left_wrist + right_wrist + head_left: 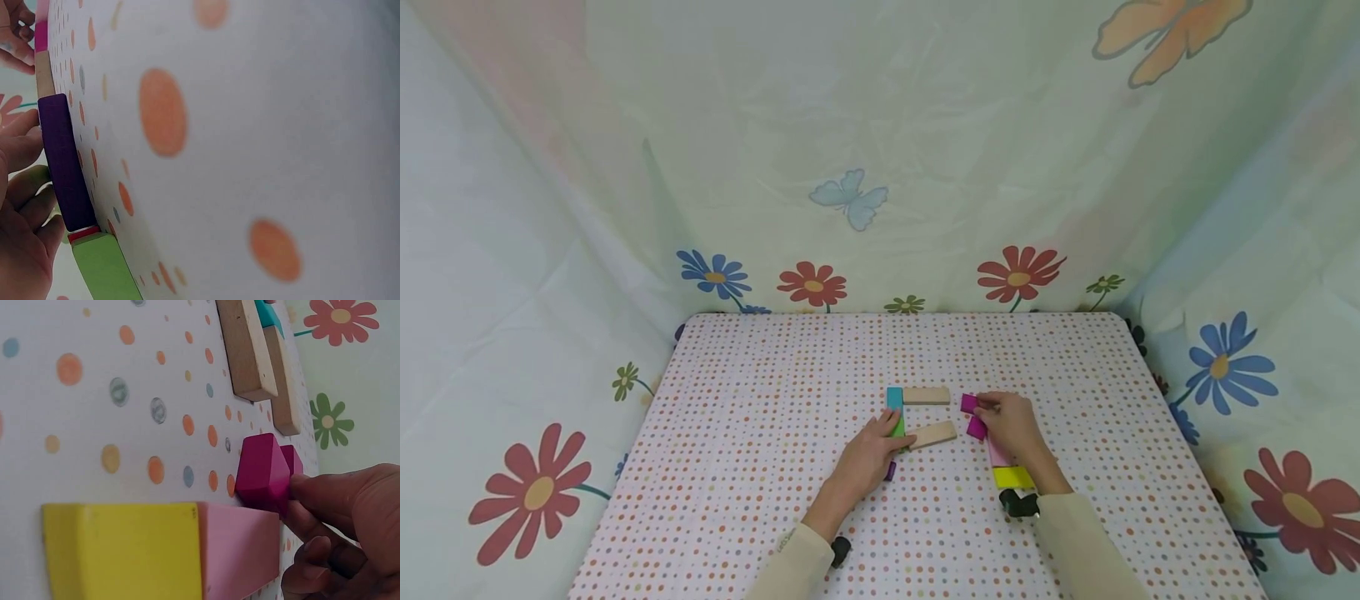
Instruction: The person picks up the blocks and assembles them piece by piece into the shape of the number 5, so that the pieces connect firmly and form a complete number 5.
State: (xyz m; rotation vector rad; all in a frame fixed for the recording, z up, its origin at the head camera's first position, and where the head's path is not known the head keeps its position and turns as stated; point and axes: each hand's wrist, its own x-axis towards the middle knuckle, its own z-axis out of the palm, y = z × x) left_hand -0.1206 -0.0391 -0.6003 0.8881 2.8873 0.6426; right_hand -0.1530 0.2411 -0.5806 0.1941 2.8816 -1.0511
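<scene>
While the left hand [863, 457] lies over the left block group, the right hand [1015, 425] works at the magenta pair. Right thumb and a finger pinch the right end of the farther magenta block [968, 403]; other fingers bent. Nearer magenta block [977, 428] sits turned at an angle, just beside the pink block [998, 452], which touches the yellow block [1014, 477] at its near end.

Left fingers are at the green block [899, 428], thumb by the left end of the nearer wooden block [933, 434]; cannot tell if they grasp or just touch. Blue block [894, 396] is at the far end of this group, with the farther wooden block [927, 396] running right from it. Both wooden blocks stop short of the magenta pair.

Purple block [64, 162] is on the near side of the left hand, mostly hidden from the head view; in the left wrist view a red block [84, 233] and a light green block [106, 269] follow it in line.

All on a dotted tablecloth [737, 400], flowered curtain [737, 125] around. Pale sleeves [1090, 542], black bands [1019, 503] at both wrists.
</scene>
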